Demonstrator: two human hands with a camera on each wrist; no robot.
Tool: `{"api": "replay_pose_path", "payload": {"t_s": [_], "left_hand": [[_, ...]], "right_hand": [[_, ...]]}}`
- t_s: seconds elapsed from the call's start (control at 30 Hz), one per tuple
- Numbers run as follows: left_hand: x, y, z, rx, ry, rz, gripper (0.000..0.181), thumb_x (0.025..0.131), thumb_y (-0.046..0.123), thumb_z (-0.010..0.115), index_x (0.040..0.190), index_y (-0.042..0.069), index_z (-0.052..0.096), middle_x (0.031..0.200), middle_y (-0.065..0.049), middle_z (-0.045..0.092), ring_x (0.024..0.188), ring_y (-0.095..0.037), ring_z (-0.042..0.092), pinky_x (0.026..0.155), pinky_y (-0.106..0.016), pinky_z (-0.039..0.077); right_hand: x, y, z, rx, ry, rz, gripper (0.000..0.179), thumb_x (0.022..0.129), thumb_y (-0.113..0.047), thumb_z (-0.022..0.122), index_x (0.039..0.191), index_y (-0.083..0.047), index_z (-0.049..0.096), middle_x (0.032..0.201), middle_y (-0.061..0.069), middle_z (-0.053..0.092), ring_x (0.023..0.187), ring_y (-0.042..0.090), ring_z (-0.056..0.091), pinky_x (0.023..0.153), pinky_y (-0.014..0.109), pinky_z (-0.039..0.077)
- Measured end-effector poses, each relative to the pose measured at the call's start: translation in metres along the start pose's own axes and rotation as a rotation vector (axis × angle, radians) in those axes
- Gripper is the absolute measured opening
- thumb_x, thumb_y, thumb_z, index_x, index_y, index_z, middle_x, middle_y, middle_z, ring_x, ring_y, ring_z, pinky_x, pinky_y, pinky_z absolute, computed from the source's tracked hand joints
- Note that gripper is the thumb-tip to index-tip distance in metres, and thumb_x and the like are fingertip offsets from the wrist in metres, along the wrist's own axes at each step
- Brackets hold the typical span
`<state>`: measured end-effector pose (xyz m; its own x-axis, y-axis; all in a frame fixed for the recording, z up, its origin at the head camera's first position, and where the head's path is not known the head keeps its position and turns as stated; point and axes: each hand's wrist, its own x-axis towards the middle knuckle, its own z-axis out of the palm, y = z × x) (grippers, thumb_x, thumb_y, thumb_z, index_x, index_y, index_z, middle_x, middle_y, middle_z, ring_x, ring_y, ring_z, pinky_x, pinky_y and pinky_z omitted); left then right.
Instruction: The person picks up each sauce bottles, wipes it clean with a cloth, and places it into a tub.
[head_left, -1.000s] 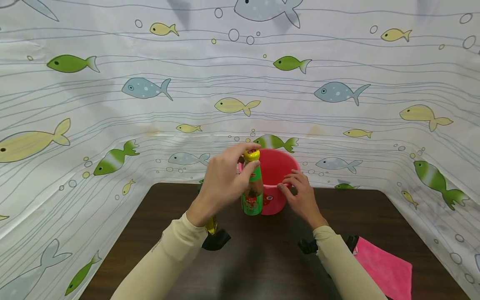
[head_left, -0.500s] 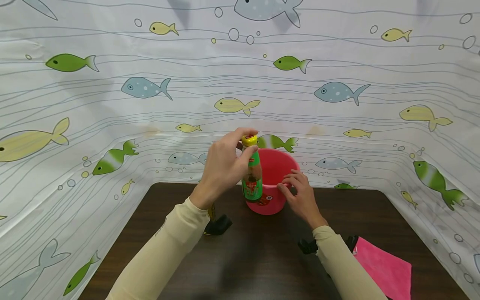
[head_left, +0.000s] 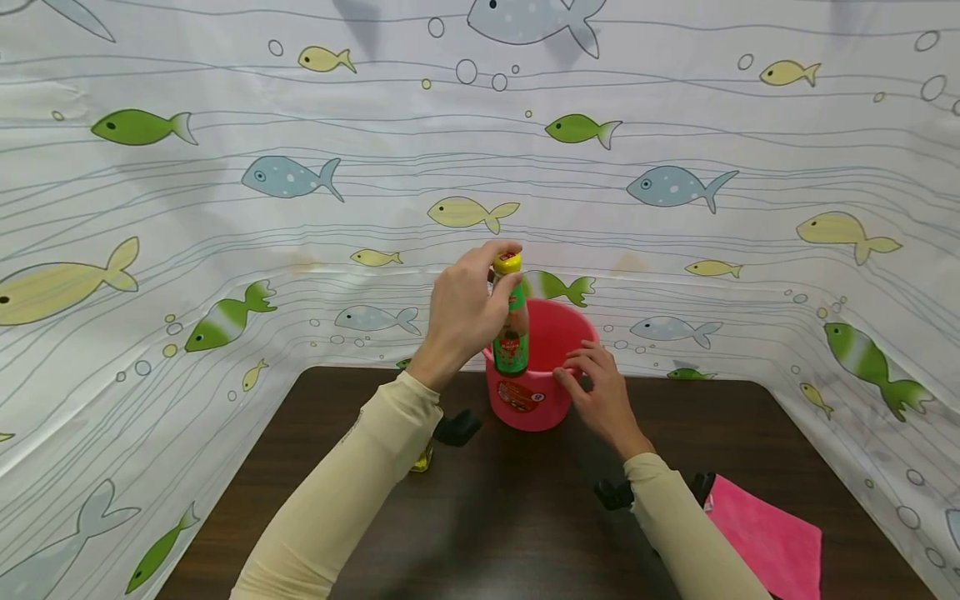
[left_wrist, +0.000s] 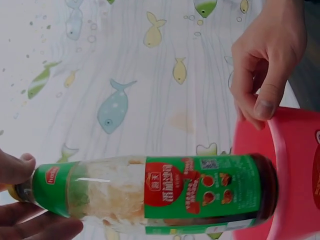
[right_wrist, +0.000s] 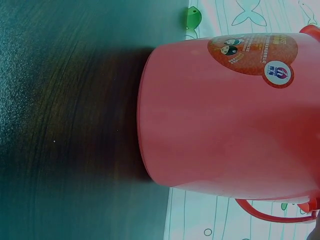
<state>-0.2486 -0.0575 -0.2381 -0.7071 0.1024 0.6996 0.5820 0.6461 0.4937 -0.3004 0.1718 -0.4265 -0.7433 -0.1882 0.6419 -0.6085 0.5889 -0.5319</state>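
Grips from above with the left hand (head_left: 467,300), curling thumb and fingers round the neck, one yellow-capped, green-labelled clear-glass bottle (head_left: 512,346) with brownish contents, held nearly upright at the near-left rim of one round, open-topped pink plastic bucket (head_left: 534,410); cannot tell whether over its mouth. Pinches that bucket's near-right rim with the right hand (head_left: 602,396), fingers bent, beyond one flat pink cloth (head_left: 768,533) lying rightmost on the dark wood-grain counter (head_left: 540,533).

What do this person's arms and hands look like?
The left hand and right hand are bare, with no gloves showing. Long, close-fitting cream sleeves reach to about the wrists, creased in places. Angular black fittings show beside them; how these attach is hidden. No cables are visible.
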Motion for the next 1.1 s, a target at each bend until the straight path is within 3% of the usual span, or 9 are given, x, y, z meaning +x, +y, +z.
{"api": "replay_pose_path", "payload": {"t_s": [0.53,1.1], "left_hand": [[0.022,-0.019,0.039,0.052,-0.015,-0.05,0.032,0.104,0.019,0.068,0.136,0.013,0.068,0.127,-0.013,0.075,0.104,-0.03,0.073,0.084,-0.044,0.061],[0.013,-0.046,0.072,0.091,-0.038,-0.081,0.031,0.104,0.016,0.068,0.134,0.011,0.068,0.127,-0.014,0.074,0.11,-0.033,0.073,0.09,-0.047,0.062]], "right_hand": [[-0.001,0.0,0.002,-0.004,0.011,0.003,0.017,0.096,-0.021,0.079,0.104,-0.007,0.075,0.13,0.016,0.068,0.147,0.039,0.046,0.117,0.067,0.041],[-0.001,0.0,0.004,-0.006,0.02,-0.005,0.017,0.095,-0.019,0.079,0.105,-0.006,0.075,0.13,0.017,0.068,0.146,0.04,0.047,0.116,0.067,0.043]]}}
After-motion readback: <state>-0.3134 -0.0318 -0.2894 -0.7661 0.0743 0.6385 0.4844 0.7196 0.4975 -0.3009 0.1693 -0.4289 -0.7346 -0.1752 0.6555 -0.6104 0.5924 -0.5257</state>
